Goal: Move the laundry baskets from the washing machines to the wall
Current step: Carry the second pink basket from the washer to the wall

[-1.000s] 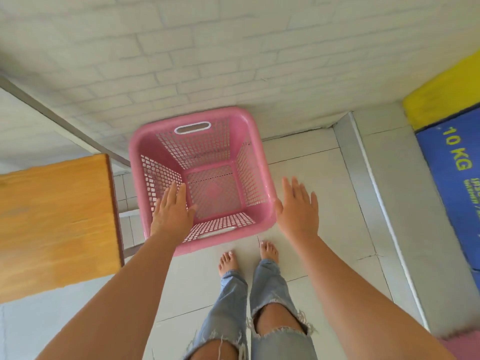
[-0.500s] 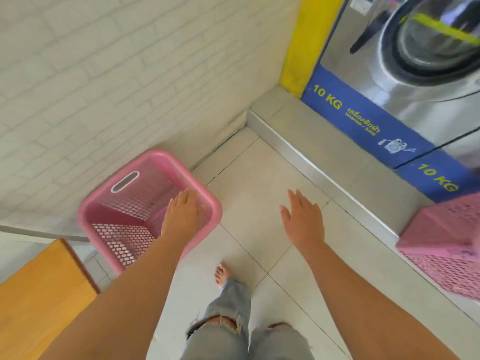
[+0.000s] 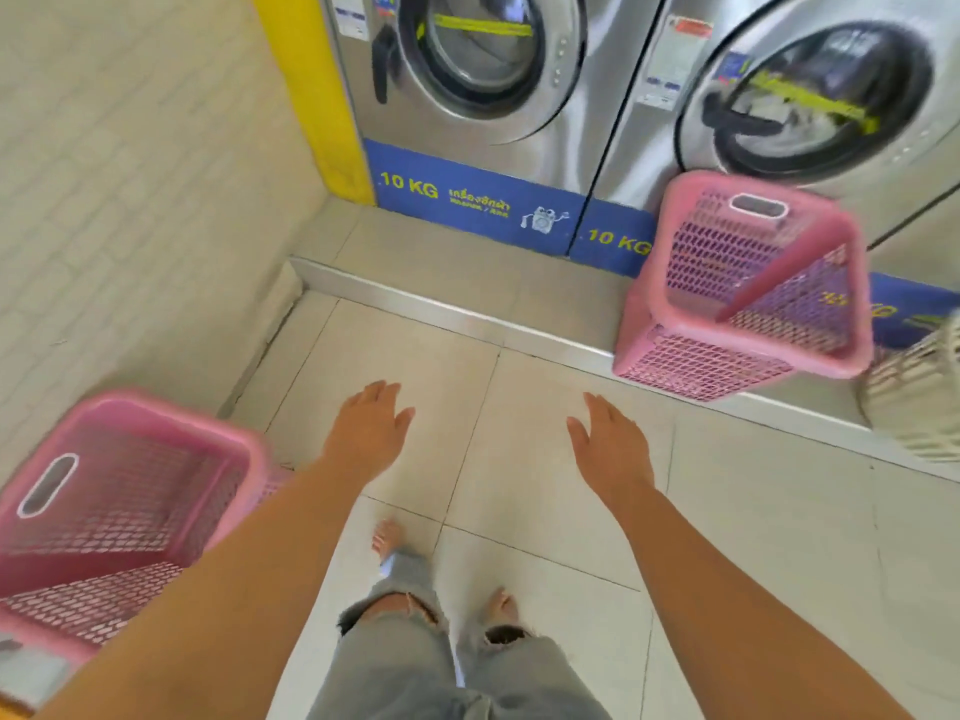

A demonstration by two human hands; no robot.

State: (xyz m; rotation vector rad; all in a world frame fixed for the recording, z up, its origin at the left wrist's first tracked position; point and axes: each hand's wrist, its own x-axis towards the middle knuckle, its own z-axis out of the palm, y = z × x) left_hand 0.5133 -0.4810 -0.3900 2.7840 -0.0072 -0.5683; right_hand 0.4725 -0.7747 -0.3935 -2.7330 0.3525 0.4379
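One pink laundry basket (image 3: 130,491) stands on the floor at the lower left, against the white brick wall (image 3: 135,200). A second pink laundry basket (image 3: 748,288) sits on the raised step in front of the right washing machine (image 3: 810,96). My left hand (image 3: 369,428) hovers over the floor tiles, flat, fingers apart, holding nothing, just right of the near basket. My right hand (image 3: 613,444) is held the same way, empty, well short of the far basket.
A left washing machine (image 3: 467,80) stands beside a yellow pillar (image 3: 317,96). A metal-edged step (image 3: 441,309) runs along the machines. A white basket (image 3: 919,397) shows at the right edge. My bare feet and torn jeans are below.
My view has swung right, from the wall to the washing machines. Both hands have left the pink basket, which stays by the wall. A second pink basket has come into view.
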